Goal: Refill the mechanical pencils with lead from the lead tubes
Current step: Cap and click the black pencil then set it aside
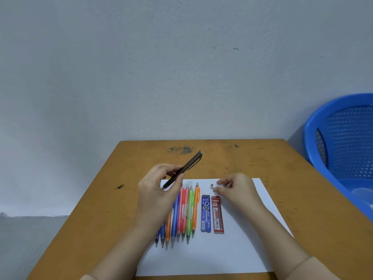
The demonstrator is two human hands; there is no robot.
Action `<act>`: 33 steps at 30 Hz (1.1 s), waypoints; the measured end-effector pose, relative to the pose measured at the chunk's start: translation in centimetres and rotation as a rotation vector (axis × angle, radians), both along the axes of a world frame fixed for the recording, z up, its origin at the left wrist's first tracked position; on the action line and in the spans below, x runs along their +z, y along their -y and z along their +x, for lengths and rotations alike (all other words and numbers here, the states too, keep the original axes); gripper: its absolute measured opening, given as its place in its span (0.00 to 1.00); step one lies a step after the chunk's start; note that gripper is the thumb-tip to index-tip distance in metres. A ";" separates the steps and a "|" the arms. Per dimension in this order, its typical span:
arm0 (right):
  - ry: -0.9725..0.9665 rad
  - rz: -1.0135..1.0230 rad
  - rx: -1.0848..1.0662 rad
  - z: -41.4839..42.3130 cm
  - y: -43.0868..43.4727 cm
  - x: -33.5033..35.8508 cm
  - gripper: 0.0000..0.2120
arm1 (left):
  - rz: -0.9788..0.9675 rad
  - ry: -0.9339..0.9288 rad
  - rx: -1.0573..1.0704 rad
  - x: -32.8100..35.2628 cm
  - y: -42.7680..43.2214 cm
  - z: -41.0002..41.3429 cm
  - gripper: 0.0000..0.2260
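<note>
The left hand [159,190] is up and to the left of the blue lead tube [205,214]; its fingers [171,171] are curled round a dark pencil [185,168] and hold it tilted in the air, far end high. The right hand [236,188] is just past the blue lead tube and a bit to the right, low over the white paper [201,255]; its fingertips [220,190] are close together, maybe pinching a tiny pale bit, but it is too small to tell. A small grey cap [212,186] sits on the paper just beyond the blue lead tube; the red lead tube [218,215] lies right beside it on the right, and the row of bright pencils [187,215] lies just to its left. Both tubes look untouched, so I think the filling has hardly begun. The cap is little and round; a bump from the right hand could send it rolling off the bench [282,158] and get it lost. Lead is thin and snaps fast; pouring it crooked or pushing hard could break it or scatter bits. The two tubes may not hold the same lead; the wrong one could jam the dark pencil. The left arm crosses over the bright pencils; a drop could knock the row apart.
</note>
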State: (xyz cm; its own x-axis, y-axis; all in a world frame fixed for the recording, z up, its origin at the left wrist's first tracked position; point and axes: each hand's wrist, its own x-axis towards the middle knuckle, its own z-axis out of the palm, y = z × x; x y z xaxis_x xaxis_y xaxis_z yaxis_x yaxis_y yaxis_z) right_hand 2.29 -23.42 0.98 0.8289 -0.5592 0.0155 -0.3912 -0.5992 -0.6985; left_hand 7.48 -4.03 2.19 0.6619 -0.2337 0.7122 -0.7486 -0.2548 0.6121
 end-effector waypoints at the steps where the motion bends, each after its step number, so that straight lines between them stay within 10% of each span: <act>1: -0.016 -0.041 -0.013 0.1 -0.2 -0.1 0.13 | 0.001 0.000 0.003 0.0 0.0 0.0 0.13; 13: -0.063 -0.082 -0.085 0.4 -0.6 -0.2 0.08 | 0.015 0.019 0.004 -0.1 0.0 0.1 0.12; 22: 0.246 0.271 0.041 -0.2 0.0 1.3 0.05 | 0.111 -0.002 -0.018 -0.4 0.0 0.4 0.12; 33: 0.610 -0.305 0.193 -0.6 -0.3 1.3 0.05 | 0.206 0.005 -0.030 -0.7 -0.1 0.9 0.09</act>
State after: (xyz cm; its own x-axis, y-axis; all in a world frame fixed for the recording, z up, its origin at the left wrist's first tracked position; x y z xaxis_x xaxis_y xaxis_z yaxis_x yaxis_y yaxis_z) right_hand 1.71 -23.08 2.28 0.7062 -0.2999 0.6413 0.1498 -0.8220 -0.5494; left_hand 8.40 -3.94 1.50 0.6492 -0.3940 0.6506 -0.7605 -0.3518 0.5458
